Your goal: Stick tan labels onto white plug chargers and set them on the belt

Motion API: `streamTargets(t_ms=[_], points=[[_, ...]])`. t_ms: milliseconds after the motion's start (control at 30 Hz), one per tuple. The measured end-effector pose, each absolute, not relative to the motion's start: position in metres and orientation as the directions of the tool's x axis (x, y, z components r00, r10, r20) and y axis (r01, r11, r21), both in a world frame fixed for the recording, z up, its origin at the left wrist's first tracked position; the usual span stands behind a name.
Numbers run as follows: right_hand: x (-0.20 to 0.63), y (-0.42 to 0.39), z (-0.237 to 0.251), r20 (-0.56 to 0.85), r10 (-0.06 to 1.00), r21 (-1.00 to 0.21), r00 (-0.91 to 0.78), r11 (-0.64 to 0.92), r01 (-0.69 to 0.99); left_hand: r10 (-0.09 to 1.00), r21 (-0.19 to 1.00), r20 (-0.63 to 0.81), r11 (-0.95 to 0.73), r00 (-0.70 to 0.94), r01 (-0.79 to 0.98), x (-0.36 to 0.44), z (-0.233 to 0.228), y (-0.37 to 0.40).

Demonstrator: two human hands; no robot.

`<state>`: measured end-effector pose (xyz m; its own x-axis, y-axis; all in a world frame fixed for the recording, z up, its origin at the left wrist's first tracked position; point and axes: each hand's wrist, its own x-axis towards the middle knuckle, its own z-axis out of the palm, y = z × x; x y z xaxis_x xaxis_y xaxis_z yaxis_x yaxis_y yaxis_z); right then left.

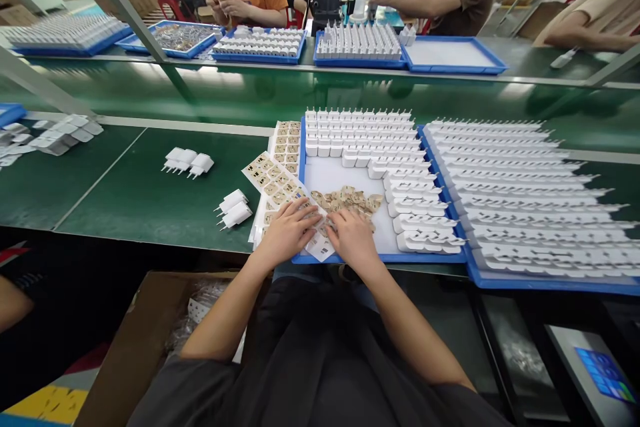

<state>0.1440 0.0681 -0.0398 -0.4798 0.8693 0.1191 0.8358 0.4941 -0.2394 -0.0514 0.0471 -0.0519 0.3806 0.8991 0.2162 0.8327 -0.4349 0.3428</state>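
A printed label sheet (273,180) with rows of tan labels lies slanted across the left edge of a blue tray (350,258). My left hand (287,230) rests over this sheet, fingers stretched out and thumb apart. At the sheet's right edge is my right hand (354,240), its fingers spread and the fingertips near the paper; any small piece beneath them is hidden. Just beyond it, a loose pile of small tan pieces (357,199) lies in the tray. White plug adapters (360,133) stand in rows along the tray's back and right side, pins showing.
More label sheets (289,140) lie under the slanted one. On the right, a second tray holds dense rows of white adapters (530,200). Several loose adapters (234,208) lie on the green table (115,197) at left. An open cardboard box (135,340) stands below; co-workers sit opposite.
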Motion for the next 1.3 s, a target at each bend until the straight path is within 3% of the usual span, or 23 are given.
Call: streamTargets(t_ms=[267,600,733,833,900,1067,1167,1233,1300], points=[[0.142,0.074,-0.035,0.093,0.856,-0.214,-0.509,0.516,0.829,0.907,0.367,0.217,-0.418,0.360,0.831,-0.052,-0.054,0.048],[0.150,0.081,-0.041,0.172,0.822,-0.353,-0.544,0.567,0.744,0.907,0.367,0.212,-0.419,0.363,0.831,-0.053,-0.055,0.047],[0.171,0.079,-0.031,0.318,0.726,-0.592,-0.609,0.654,0.471,0.908,0.371,0.201,-0.417,0.367,0.830,-0.055,-0.055,0.046],[0.189,0.073,-0.025,0.407,0.771,-0.776,-0.490,0.574,0.260,0.902,0.385,0.192,-0.432,0.387,0.816,-0.054,-0.048,0.054],[0.196,0.069,-0.025,0.412,0.814,-0.822,-0.409,0.526,0.220,0.905,0.384,0.221,-0.423,0.363,0.821,-0.047,-0.037,0.070],[0.198,0.065,-0.033,0.377,0.835,-0.830,-0.401,0.496,0.253,0.866,0.252,0.415,-0.405,0.280,0.879,-0.007,-0.004,0.144],[0.199,0.065,-0.035,0.364,0.848,-0.831,-0.386,0.483,0.276,0.866,0.173,0.404,-0.390,0.296,0.905,0.018,0.001,0.185],[0.200,0.065,-0.035,0.363,0.850,-0.827,-0.381,0.482,0.288,0.879,0.175,0.380,-0.376,0.290,0.910,0.029,-0.002,0.202],[0.200,0.065,-0.036,0.368,0.846,-0.819,-0.386,0.492,0.295,0.886,0.255,0.377,-0.381,0.272,0.889,0.034,-0.008,0.210]])
